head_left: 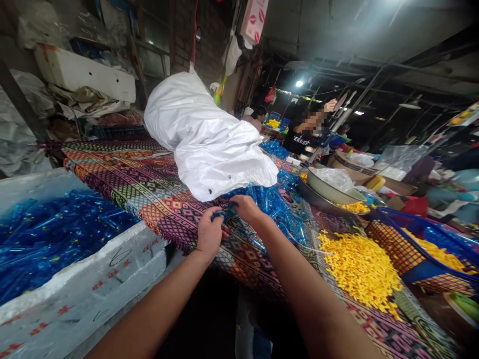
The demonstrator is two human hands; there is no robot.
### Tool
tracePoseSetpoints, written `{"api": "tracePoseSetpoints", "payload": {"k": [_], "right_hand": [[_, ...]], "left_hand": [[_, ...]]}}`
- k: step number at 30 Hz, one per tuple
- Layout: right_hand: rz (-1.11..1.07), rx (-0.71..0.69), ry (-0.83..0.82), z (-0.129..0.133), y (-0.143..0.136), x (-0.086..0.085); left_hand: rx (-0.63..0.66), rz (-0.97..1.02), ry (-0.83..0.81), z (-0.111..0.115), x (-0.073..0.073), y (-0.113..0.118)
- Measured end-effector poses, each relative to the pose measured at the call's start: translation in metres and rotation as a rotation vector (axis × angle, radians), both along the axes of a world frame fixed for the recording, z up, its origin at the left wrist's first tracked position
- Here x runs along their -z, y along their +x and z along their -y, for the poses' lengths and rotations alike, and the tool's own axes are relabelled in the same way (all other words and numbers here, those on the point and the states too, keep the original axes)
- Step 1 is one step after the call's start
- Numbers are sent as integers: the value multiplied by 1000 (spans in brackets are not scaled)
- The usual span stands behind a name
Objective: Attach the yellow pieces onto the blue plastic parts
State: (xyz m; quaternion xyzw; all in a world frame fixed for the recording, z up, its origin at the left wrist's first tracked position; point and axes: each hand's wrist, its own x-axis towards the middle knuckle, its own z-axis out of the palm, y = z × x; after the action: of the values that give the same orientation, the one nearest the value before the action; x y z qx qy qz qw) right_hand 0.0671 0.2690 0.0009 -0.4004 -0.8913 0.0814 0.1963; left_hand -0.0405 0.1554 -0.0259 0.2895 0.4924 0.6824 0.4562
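My left hand (210,233) is closed on a small blue plastic piece (217,214) over the patterned cloth (179,199). Close beside it on the right, my right hand (245,208) has its fingers pressed together around something blue, too small to make out. Just beyond both hands lies a loose pile of clear blue plastic pieces (284,209), spilling from under the mouth of a large white sack (224,144). A heap of small yellow pieces (361,269) sits on the cloth to the right of my right arm.
At the left stands a foam box (112,259) full of blue pieces. A blue basket (404,249) with yellow pieces and stacked metal bowls (329,187) are at the right. A person in black (299,139) works farther back.
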Motion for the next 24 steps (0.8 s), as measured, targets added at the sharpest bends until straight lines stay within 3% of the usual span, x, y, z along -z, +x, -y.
{"api": "tracePoseSetpoints", "payload": {"k": [9, 15, 21, 24], "right_hand": [[-91, 13, -103, 12, 13, 9], [-332, 71, -205, 34, 16, 4], [-754, 30, -514, 60, 10, -9], [-797, 40, -513, 64, 9, -12]], "left_hand": [[20, 16, -7, -1, -1, 1], [13, -47, -45, -2, -1, 1], [29, -66, -65, -4, 0, 1], [45, -76, -55, -4, 0, 1]]}}
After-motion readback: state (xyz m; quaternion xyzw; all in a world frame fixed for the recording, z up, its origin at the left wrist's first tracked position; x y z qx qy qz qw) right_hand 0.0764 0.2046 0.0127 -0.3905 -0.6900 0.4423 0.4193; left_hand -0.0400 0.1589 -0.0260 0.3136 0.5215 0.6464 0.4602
